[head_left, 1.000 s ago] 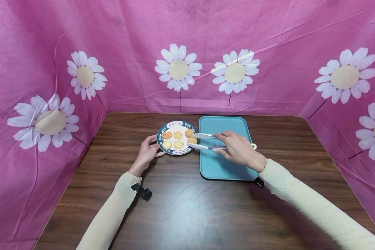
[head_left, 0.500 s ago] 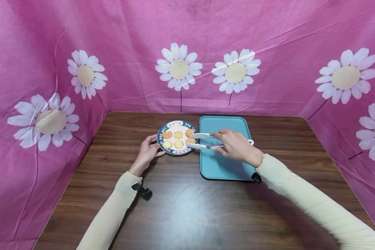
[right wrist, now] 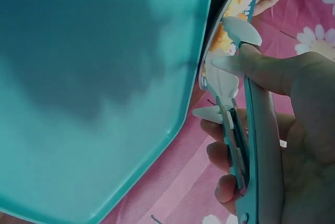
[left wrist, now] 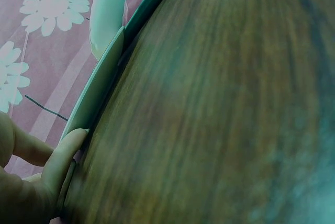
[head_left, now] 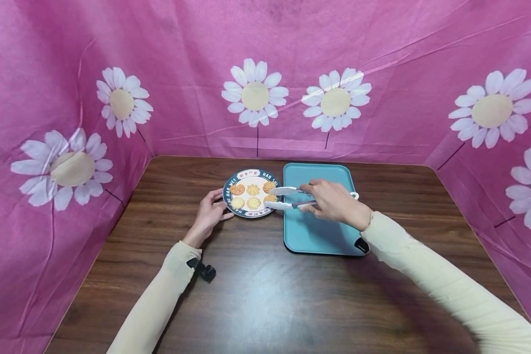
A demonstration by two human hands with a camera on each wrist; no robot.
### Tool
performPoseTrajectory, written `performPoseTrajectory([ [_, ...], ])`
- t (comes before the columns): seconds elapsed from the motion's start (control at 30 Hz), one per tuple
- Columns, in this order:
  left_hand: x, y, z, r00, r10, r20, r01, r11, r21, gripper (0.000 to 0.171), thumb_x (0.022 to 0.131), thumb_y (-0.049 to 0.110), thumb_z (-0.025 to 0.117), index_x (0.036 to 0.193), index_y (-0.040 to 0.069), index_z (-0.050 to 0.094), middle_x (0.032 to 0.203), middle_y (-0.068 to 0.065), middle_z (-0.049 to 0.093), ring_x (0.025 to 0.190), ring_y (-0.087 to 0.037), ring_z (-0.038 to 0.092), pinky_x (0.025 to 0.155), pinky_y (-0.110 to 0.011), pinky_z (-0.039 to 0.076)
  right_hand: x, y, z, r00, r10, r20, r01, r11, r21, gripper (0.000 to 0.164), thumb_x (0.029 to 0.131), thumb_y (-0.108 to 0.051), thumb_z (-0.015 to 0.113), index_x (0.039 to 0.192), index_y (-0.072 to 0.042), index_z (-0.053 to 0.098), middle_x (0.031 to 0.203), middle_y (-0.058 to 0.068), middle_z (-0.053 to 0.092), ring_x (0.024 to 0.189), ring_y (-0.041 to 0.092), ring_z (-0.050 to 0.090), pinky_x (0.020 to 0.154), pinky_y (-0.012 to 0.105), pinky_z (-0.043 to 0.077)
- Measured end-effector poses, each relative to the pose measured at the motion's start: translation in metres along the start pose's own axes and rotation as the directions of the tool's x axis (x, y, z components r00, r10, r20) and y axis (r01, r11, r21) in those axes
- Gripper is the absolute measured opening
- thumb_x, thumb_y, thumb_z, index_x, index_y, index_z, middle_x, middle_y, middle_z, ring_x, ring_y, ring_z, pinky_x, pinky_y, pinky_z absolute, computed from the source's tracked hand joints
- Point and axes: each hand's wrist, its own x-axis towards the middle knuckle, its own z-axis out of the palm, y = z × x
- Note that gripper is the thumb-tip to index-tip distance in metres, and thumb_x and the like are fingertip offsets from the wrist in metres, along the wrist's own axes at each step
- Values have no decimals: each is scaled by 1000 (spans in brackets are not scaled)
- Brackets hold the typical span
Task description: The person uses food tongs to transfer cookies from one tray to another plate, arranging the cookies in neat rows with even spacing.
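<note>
My left hand (head_left: 209, 215) grips the left rim of a round, blue-bordered plate (head_left: 250, 173) bearing several cookies. In the left wrist view, its fingers lie against the edge of the plate (left wrist: 94, 96). Tongs (right wrist: 264, 145) with white tips are held in my right hand (head_left: 335, 202), thumb along one arm and fingers round the other. Spread apart, the tips reach over the plate's right side around a round golden cookie (head_left: 271, 198). A swirled cookie (head_left: 269, 187) lies just behind it. The other cookies include a pretzel-shaped one (head_left: 237, 190) and a star-shaped one (head_left: 252, 189).
A turquoise rectangular tray (head_left: 318, 238) lies right beside the plate, under my right forearm and hand. A small white ring (head_left: 355, 195) shows at its right edge. The brown wooden table (head_left: 256, 295) is bordered by a pink cloth (head_left: 292, 39) printed with daisies.
My right hand has shifted slightly left, bringing the tongs' tips a little further over the round cookie. The left hand and plate have stayed in place.
</note>
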Motion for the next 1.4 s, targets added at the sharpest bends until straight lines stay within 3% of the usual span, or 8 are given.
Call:
performPoseTrajectory([
  [0.73,2,2,3,1000,-2,-3,2,1000,4,55,103,-8,43,157,-3,34,160,-25,38,127,-31,54,82,-19,67,-5,-1,-9,1000,14,-5,-14,1000,-24,56,91,-41,81,135,-10,68,107,10,72,85,22,63,51,33,55],
  [0.9,1,2,2,1000,-1,-1,1,1000,12,56,103,-8,43,158,-3,34,161,-25,38,128,-32,53,84,-20,67,-12,1,-7,998,29,-49,-28,1000,9,56,89,-40,82,135,-11,68,105,7,70,89,23,63,52,34,54],
  [1.13,2,0,1,1000,-2,-7,2,1000,9,56,103,-8,43,158,-3,33,162,-24,38,130,-33,53,83,-20,67,-25,9,-3,988,58,-141,-51,997,52,60,90,-41,81,139,-12,65,111,11,71,100,26,65,66,46,63],
  [1.4,2,-1,1,1000,-12,-16,12,1000,11,56,102,-8,42,158,-1,34,159,-25,39,126,-31,56,84,-20,67,-43,21,5,973,121,-196,-110,992,68,62,90,-44,80,141,-14,63,109,8,70,93,25,66,59,46,62],
])
